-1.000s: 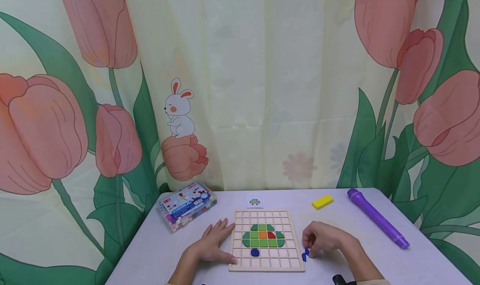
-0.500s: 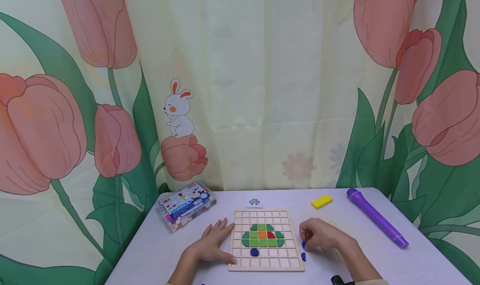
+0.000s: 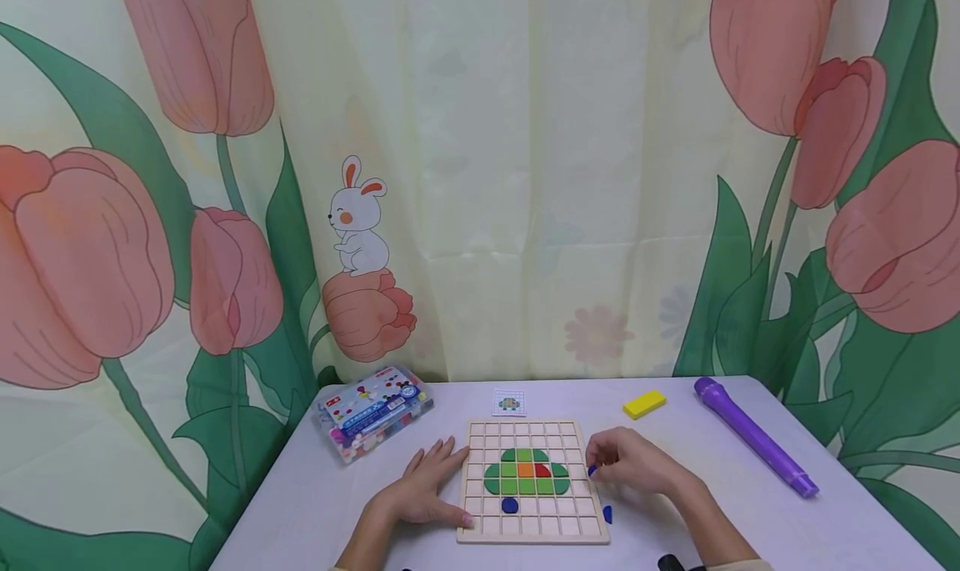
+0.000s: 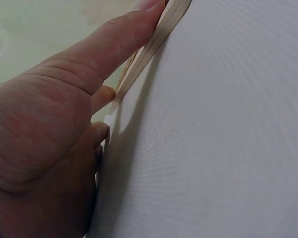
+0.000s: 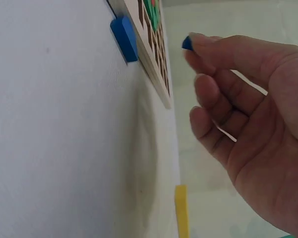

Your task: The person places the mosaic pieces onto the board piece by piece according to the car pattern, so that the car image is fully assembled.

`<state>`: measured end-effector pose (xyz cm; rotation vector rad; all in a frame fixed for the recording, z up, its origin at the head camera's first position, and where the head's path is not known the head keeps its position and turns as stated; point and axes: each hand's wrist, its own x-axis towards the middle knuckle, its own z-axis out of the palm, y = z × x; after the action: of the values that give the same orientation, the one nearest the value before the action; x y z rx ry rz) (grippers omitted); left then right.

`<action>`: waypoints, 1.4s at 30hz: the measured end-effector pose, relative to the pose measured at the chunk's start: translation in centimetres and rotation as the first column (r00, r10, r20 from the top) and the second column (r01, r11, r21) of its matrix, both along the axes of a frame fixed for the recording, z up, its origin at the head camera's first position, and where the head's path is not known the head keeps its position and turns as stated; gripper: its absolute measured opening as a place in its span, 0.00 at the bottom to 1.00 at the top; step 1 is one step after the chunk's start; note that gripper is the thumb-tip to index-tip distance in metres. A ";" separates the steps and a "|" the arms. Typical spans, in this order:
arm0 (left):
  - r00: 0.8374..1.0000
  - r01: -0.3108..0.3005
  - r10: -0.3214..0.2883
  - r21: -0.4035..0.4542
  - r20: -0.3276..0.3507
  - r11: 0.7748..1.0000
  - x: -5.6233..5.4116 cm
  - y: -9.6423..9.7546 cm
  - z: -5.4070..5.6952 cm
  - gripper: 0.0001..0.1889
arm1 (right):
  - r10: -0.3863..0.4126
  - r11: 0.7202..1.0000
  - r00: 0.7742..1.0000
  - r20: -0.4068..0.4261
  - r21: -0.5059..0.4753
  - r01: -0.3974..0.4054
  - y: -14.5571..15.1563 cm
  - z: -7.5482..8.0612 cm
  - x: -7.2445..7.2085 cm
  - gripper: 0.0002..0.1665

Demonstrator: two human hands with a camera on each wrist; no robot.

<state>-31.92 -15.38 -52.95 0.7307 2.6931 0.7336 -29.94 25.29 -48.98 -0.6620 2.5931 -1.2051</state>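
A wooden grid board [image 3: 555,524] lies on the white table, with green, orange and red tiles set in its cells and a round blue shape [image 3: 510,505] below them. My left hand [image 3: 429,489] rests at the board's left side, fingers spread, thumb on the lower left corner; the left wrist view shows the thumb [image 4: 114,44] along the wooden edge. Between thumb and index finger my right hand [image 3: 636,464] pinches a small blue tile [image 5: 187,43], raised beside the board's right edge. A second blue tile [image 3: 607,515] lies on the table by the lower right corner.
Behind the board lies a small pattern card [image 3: 510,403]. A clear plastic box [image 3: 377,413] of colourful pieces is at the back left. A yellow block [image 3: 645,404] and a purple microphone-shaped stick [image 3: 756,438] lie at the right. A tulip-print curtain [image 3: 480,179] hangs behind.
My right hand has picked up one blue tile from the table and carried it up and left toward the board's right edge. The left hand stays in place.
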 end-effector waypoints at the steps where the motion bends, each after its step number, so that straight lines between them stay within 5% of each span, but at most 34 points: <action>1: 1.000 -0.001 0.001 0.000 0.002 1.000 0.0 0.0 0.0 0.59 | -0.002 1.000 1.000 -0.010 -0.008 0.002 -0.1 0.0 0.0 0.06; 11: 1.000 -0.004 0.004 0.004 0.009 1.000 0.1 0.0 0.0 0.59 | -0.016 0.998 1.000 -0.014 -0.065 0.015 -2.4 0.3 0.4 0.06; 42: 1.000 -0.008 0.008 -0.013 0.004 1.000 -0.3 -0.1 -0.1 0.60 | 0.168 0.985 0.980 0.107 -0.049 -0.164 -7.6 -0.3 0.0 0.05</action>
<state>-32.18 -15.44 -53.07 0.7146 2.6964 0.7186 -29.96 17.68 -49.31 -0.7795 2.3768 -1.2078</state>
